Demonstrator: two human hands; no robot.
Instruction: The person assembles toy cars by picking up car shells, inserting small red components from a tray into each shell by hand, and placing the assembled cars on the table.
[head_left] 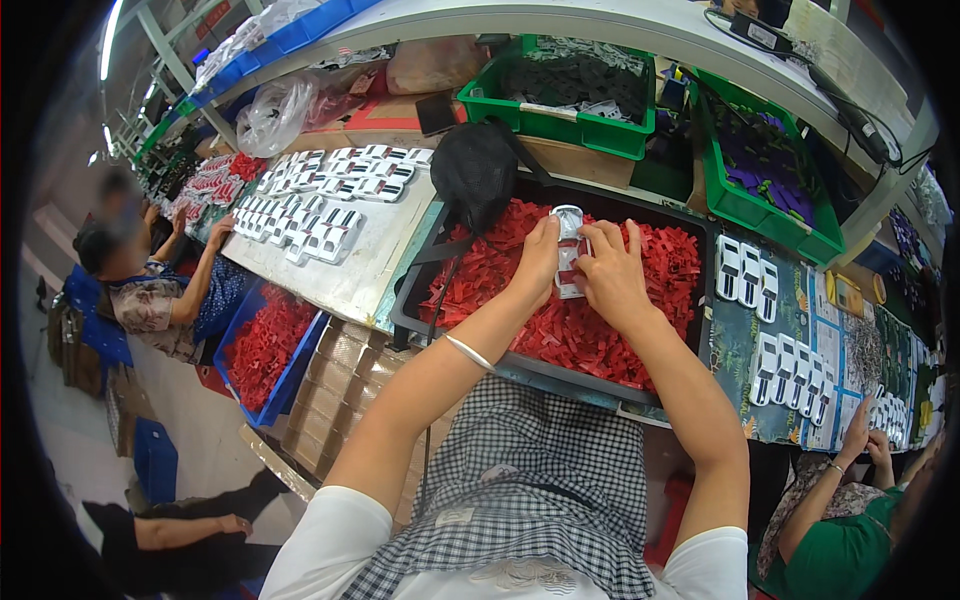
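Note:
Over a black tray [705, 290] heaped with small red plastic pieces [520, 335], I hold a white toy car body [567, 215] upright between both hands. Red shows in the body's middle, between my fingers. My left hand [538, 258] grips its left side, thumb and fingers closed on it. From the right, my right hand [612, 268] has its thumb and fingertips pressed on the body and the red part. My fingers hide much of the body, so how the red part sits in it cannot be made out.
Rows of white car bodies [300, 225] lie on the left table, more white bodies [790, 370] on the right. A black bag [475, 175] hangs at the tray's far left corner. Green bins [570, 125] stand behind. A blue bin [300, 365] holds red pieces. Co-workers sit on both sides.

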